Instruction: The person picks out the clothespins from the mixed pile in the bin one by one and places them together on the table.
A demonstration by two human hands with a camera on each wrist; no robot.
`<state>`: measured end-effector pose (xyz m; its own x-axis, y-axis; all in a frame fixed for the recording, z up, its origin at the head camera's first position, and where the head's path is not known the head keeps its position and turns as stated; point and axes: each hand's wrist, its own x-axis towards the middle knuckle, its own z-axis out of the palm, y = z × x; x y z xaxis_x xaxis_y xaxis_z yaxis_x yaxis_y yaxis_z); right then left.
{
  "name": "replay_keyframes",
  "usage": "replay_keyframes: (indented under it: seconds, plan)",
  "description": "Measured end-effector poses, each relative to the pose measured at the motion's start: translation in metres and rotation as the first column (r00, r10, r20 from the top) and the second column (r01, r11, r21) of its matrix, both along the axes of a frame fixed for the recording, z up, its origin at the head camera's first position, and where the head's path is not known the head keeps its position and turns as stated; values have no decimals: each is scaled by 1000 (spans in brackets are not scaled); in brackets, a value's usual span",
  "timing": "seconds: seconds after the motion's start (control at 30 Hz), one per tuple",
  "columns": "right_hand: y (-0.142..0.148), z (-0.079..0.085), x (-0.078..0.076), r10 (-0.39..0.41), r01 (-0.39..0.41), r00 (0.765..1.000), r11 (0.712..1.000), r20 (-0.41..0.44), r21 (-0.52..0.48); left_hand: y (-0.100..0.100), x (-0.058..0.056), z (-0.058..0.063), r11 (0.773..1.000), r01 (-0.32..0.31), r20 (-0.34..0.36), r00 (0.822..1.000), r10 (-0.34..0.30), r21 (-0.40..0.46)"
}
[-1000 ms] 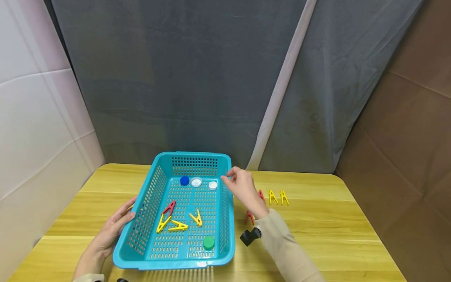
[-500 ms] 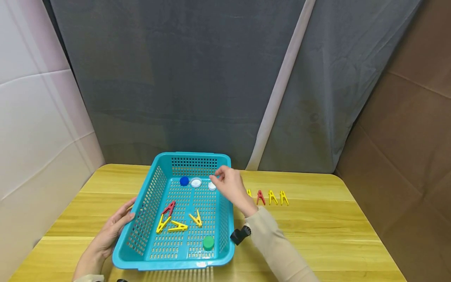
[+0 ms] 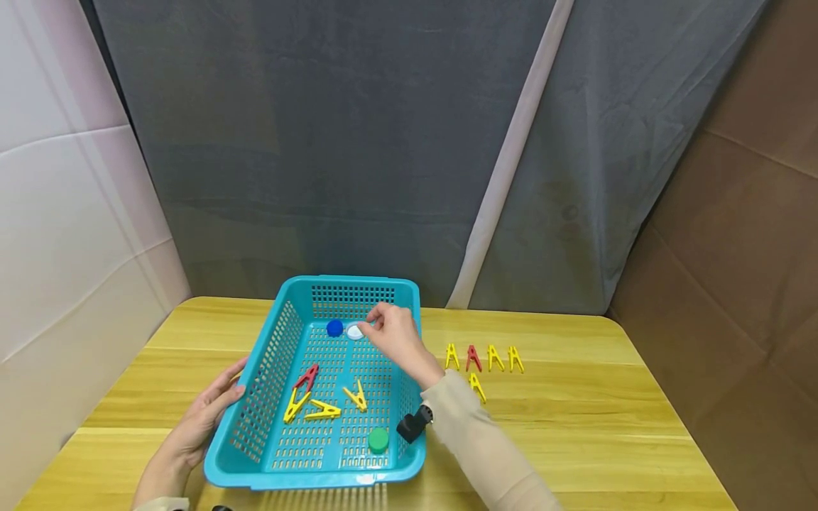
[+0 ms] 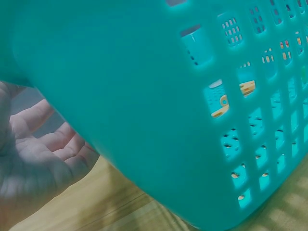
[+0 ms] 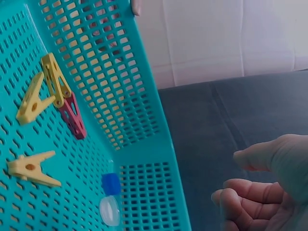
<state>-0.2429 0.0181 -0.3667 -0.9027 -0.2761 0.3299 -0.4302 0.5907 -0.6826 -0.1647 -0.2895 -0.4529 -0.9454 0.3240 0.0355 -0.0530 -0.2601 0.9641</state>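
Note:
My left hand [image 3: 199, 420] grips the left rim of a turquoise plastic basket [image 3: 319, 480], thumb over the edge and fingers along the outside. Inside, a red clothespin [image 3: 307, 377] lies among yellow clothespins [image 3: 323, 410]. A green bottle cap [image 3: 378, 441] sits near the front, and a blue cap [image 3: 334, 328] and a white cap [image 3: 354, 331] lie at the back. Over the back right of the basket hovers my right hand [image 3: 399, 341], fingers loosely bent, close to the white cap. In the right wrist view nothing shows between its thumb [image 5: 260, 155] and fingers.
Right of the basket, yellow clothespins [image 3: 495, 358] and a red clothespin [image 3: 473, 358] stand in a row on the wooden table [image 3: 575, 440], with another yellow clothespin [image 3: 477, 388] in front. A grey curtain [image 3: 319, 142] hangs behind the table.
My right hand has moved left from the basket's right rim to over its inside, now covering one white cap and uncovering clothespins on the table. The left hand and basket stay put.

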Motion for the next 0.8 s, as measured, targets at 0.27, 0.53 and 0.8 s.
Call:
replay_keyframes:
  seconds: [0.27,0.53,0.8]
  plan:
    - [-13,-6,-4,59,-72,987,994,151,79,0,-1,1,1000,-18,16,1000,18,-22]
    - [-25,-16,-10,67,-92,973,990,220,107,0,-1,1,999,-25,25,999,25,-25]
    - [-31,-28,-15,73,-112,974,978,216,175,0,-1,1,1000,-20,28,999,20,-20]
